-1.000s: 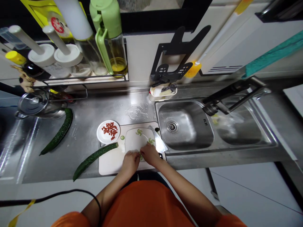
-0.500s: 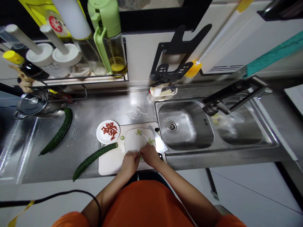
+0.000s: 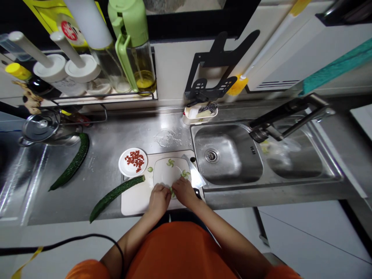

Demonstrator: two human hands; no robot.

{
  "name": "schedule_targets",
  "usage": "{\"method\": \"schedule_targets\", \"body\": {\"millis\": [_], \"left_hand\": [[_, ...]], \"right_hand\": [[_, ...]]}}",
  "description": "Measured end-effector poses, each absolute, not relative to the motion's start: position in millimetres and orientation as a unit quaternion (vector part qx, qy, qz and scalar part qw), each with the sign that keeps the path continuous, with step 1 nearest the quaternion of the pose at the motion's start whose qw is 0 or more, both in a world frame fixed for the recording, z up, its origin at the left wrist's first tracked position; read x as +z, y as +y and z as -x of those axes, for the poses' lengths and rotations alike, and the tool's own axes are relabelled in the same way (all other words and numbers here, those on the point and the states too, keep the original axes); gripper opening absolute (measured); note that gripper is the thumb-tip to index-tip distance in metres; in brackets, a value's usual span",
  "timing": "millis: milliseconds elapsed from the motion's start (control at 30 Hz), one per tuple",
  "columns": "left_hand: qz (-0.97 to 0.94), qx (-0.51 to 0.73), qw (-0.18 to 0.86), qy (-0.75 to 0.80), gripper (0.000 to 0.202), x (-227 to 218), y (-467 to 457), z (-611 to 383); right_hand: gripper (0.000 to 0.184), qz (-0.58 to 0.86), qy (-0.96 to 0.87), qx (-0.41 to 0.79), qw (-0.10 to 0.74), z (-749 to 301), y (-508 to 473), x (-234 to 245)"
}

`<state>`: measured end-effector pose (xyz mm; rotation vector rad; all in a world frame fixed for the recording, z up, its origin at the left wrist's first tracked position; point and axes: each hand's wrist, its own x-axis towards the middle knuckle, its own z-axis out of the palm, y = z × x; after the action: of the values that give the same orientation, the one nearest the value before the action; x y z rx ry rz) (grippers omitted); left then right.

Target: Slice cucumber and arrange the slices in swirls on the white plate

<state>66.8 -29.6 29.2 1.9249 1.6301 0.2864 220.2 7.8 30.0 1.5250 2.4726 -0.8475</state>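
My left hand (image 3: 158,198) and my right hand (image 3: 183,191) meet at the near rim of a white plate (image 3: 165,175) that lies on a white cutting board (image 3: 136,197). Their fingers are pinched together on a small green cucumber piece (image 3: 171,190) between them. Two fan-shaped cucumber garnishes (image 3: 171,162) lie on the plate's far and right sides. A cleaver (image 3: 195,176) rests on the board just right of my right hand. A cut cucumber (image 3: 116,195) lies across the board's left edge.
A small dish of red bits (image 3: 133,161) sits left of the plate. A second whole cucumber (image 3: 72,162) lies on the steel counter (image 3: 116,131) further left, near a pot lid (image 3: 39,126). The double sink (image 3: 229,155) and its faucet (image 3: 286,114) are to the right. Bottles stand on the back rack (image 3: 95,93).
Both hands have shifted slightly up toward the plate's rim, staying pinched on the small cucumber piece. Nothing else has moved.
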Motion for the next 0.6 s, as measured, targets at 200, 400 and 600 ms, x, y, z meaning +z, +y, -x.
{"method": "schedule_targets", "body": {"millis": [200, 400, 600], "left_hand": [[-0.735, 0.100, 0.296, 0.602, 0.014, 28.7, -29.6, -66.2], [-0.742, 0.129, 0.289, 0.591, 0.017, 33.4, -22.4, -52.2], [-0.694, 0.152, 0.126, 0.692, 0.019, 39.0, 6.9, -18.5]], "right_hand": [[0.021, -0.503, 0.819, -0.272, 0.047, -220.7, 5.2, 29.0], [0.022, -0.511, 0.814, -0.275, 0.022, -224.7, 3.6, 33.6], [0.020, -0.525, 0.804, -0.278, 0.008, -234.2, 2.8, 39.1]]}}
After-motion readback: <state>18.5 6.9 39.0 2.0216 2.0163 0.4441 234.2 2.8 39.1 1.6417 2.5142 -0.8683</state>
